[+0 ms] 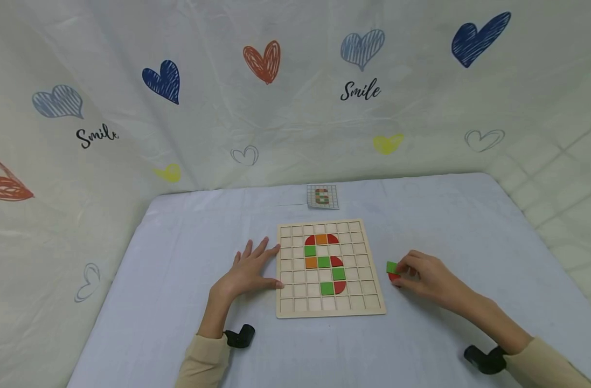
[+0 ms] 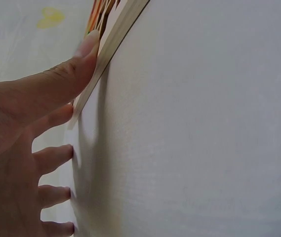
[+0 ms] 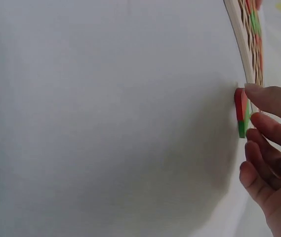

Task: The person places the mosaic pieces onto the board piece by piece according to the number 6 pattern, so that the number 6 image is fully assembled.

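In the head view a wooden grid board (image 1: 295, 311) lies flat on the table. Green and orange square tiles and red quarter-round tiles sit on it in a curving figure. My left hand (image 1: 247, 275) is spread at the board's left side, its thumb and index finger touching the edge; the left wrist view shows the thumb (image 2: 63, 84) against the rim. To the right of the board, my right hand (image 1: 428, 277) pinches a green square tile (image 1: 391, 267) and a red rounded tile (image 1: 394, 277) between thumb and fingertips. Both tiles sit side by side, low at the tabletop.
A small pattern card (image 1: 322, 197) with a similar coloured figure lies behind the board. White cloth (image 1: 188, 231) covers the table. A curtain printed with hearts (image 1: 261, 62) hangs behind. Each wrist carries a black camera, such as the right one (image 1: 485, 360).
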`<state>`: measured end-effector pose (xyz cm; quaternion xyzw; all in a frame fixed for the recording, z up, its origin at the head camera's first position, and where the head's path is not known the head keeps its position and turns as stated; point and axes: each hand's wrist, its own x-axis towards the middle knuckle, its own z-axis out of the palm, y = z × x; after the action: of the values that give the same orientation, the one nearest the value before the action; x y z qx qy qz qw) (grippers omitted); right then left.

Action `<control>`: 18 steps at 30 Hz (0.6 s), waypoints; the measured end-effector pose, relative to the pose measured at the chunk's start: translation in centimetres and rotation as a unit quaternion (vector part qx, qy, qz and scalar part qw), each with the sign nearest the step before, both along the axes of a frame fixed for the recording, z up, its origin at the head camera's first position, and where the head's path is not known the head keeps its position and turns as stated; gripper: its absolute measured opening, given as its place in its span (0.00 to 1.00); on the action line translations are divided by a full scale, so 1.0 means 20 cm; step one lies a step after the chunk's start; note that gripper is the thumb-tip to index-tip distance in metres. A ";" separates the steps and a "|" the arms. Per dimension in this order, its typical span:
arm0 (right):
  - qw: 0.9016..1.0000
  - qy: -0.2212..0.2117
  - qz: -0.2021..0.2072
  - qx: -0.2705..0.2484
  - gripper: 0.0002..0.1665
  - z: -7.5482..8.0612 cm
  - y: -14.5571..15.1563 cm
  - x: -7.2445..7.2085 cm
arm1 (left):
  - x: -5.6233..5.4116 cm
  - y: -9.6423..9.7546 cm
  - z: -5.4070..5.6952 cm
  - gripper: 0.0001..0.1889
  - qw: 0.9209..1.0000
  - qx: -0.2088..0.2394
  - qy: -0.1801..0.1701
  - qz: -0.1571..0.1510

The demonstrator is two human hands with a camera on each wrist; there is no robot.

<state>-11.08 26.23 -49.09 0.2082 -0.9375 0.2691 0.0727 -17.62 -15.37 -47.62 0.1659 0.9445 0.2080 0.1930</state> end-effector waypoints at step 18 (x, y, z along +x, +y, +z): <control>0.998 -0.062 -0.020 0.019 0.14 0.00 -0.02 0.00 | -0.01 0.00 -0.02 0.50 1.000 -0.001 0.001 0.001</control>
<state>-11.04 25.88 -49.08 0.1732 -0.9491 0.2626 0.0157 -17.73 -15.44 -47.94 0.1651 0.9449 0.2071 0.1922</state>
